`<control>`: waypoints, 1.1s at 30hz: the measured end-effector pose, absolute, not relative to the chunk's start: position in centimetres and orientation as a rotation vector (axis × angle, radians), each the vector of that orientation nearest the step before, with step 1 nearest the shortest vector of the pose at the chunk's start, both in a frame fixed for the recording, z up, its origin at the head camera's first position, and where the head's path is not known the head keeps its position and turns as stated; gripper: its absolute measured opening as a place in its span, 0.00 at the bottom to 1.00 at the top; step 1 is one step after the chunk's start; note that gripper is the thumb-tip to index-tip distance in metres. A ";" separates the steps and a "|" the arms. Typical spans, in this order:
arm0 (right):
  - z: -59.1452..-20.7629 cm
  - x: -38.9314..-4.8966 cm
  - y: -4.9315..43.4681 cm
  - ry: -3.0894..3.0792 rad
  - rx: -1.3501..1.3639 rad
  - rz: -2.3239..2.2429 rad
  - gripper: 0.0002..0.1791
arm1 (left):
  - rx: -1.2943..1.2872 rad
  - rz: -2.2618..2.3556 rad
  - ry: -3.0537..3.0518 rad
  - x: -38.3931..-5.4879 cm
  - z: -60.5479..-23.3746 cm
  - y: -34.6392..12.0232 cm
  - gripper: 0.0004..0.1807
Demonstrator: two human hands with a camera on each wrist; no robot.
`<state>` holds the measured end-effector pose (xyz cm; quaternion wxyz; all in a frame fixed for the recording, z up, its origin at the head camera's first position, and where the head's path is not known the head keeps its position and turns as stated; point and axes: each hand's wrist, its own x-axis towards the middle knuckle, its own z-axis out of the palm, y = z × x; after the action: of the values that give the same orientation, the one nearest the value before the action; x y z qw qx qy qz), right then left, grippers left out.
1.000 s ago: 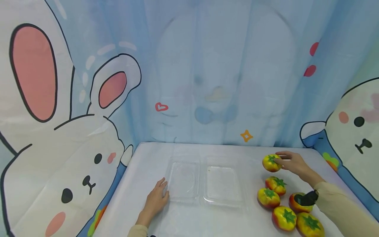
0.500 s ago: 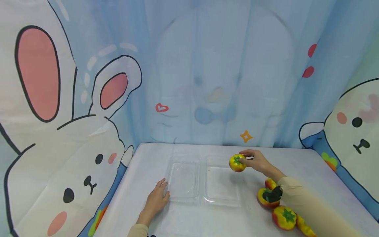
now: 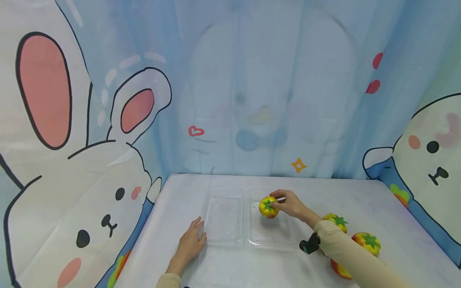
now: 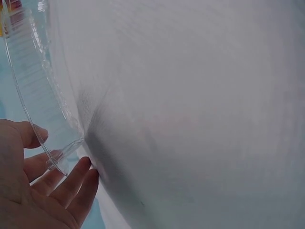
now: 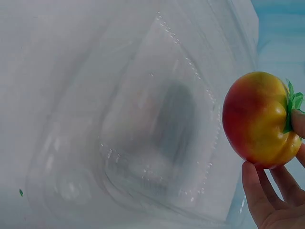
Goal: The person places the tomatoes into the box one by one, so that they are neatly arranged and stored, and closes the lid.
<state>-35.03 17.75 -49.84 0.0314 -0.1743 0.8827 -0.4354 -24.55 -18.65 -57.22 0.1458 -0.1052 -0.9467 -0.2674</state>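
Note:
In the head view my right hand [image 3: 292, 206] grips a yellow-red persimmon [image 3: 268, 207] with a green leafy top, thumb by the leaves and fingers round the fruit. It is held above the right half of an unfolded clear plastic clamshell box [image 3: 248, 240]; the right wrist view shows the persimmon [image 5: 259, 119] apart from the box [image 5: 143, 183]. My left hand [image 3: 189, 242] is at the left rim of the box. In the left wrist view its thumb and fingers lie on either side of the clear rim [image 4: 21, 98], pinching it near a corner.
Several more persimmons [image 3: 367, 243] lie on the table's right side, partly hidden by my right sleeve [image 3: 354, 254]. The white-covered table [image 3: 230, 272] ends at the back against a blue cartoon curtain [image 3: 266, 80].
My right hand has carried the persimmon leftward from beside the other persimmons to above the box's right half, dropping slightly lower lately. The left hand has stayed in place.

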 end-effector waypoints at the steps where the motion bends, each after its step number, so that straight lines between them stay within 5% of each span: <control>1: -50.0 -34.9 17.4 2.720 -0.561 -1.332 0.19 | -0.303 -0.767 -2.726 -24.5 -57.3 -18.7 0.22; 20: -53.7 -34.7 13.9 2.801 -0.361 -1.379 0.18 | -0.295 -0.794 -2.731 -24.7 -57.7 -18.9 0.22; 33: -54.1 -35.0 13.2 2.954 -0.507 -1.347 0.20 | -0.318 -0.780 -2.719 -25.0 -57.9 -19.0 0.22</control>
<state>-35.01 13.20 -54.15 -0.0721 -0.1539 0.8966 -0.4088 -25.00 -18.99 -57.85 0.1471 -0.1107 -0.9447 -0.2712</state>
